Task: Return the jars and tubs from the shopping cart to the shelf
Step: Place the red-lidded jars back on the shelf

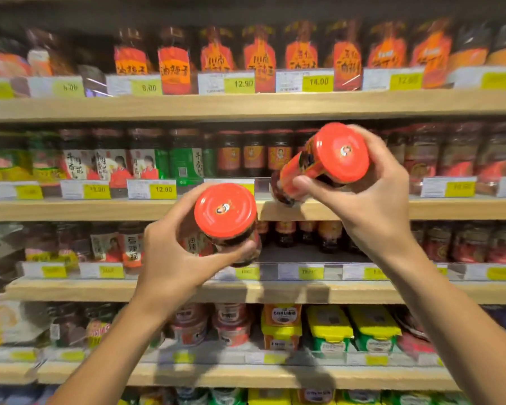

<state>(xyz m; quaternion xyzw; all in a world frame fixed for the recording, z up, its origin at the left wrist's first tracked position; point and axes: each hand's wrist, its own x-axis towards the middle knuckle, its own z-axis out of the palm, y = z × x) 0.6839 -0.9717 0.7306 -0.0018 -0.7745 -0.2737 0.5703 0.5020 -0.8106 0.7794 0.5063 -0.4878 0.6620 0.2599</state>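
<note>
Two bare hands reach up toward a wooden supermarket shelf unit (246, 106) that fills the frame, its boards stacked with sauce jars and fronted by yellow price tags (163, 189).

The left hand (170, 258), in the lower centre of the frame, has its grip closed round a dark glass jar with a red metal lid (225, 210). The thumb lies along the near side of the glass and the fingers curl behind it. The jar is nearly upright, with its lid tipped toward the camera. It is held in the air in front of the edge of the second board from the top, touching no board.

The right hand (371, 206), right of centre, is closed round a second dark glass jar with a red lid and red label (322, 165). The thumb presses on the label and the fingers wrap over the far side. This jar is strongly tilted: its lid faces the camera at the upper right and its base points down to the left. The base is at the front edge of the second board, though contact cannot be told.

Behind it, in the middle of the frame, a row of red-labelled dark jars (253, 153) stands on that board. Green-labelled jars (184, 159) stand to their left. Yellow-lidded packs (351, 325) lie on the lower board at lower right.
</note>
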